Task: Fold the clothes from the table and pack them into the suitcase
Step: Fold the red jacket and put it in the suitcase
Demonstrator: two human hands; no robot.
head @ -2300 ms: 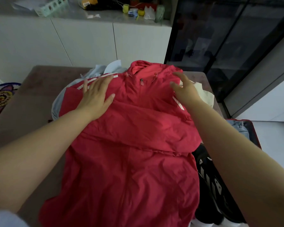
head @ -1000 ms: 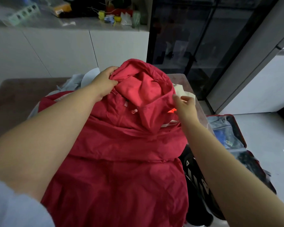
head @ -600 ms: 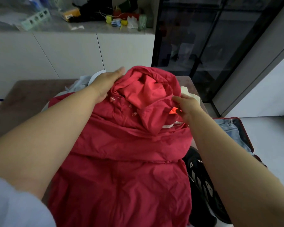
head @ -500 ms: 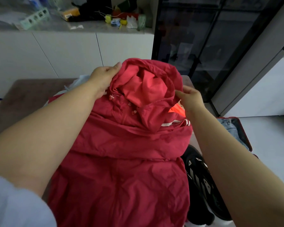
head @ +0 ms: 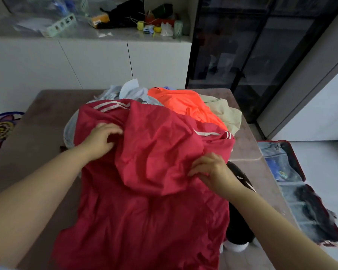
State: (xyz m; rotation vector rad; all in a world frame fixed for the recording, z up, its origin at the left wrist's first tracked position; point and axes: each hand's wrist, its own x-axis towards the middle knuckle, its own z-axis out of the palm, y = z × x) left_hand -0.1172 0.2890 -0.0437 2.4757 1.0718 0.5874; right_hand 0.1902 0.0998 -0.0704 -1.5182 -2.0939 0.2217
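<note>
Gripping crinkly red jacket point(head: 144, 211) — left hand point(head: 101, 141), right hand point(head: 213, 170)

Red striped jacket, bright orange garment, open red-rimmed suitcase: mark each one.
Red striped jacket point(head: 154, 172), head view, folded-over middle panel.
Bright orange garment point(head: 183, 104), head view, exposed upper fabric.
Open red-rimmed suitcase point(head: 297, 162), head view, right rim.

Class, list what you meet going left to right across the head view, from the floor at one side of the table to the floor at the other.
Patterned rug → left hand, gripping the red jacket → right hand, pinching it too → open suitcase.
</note>
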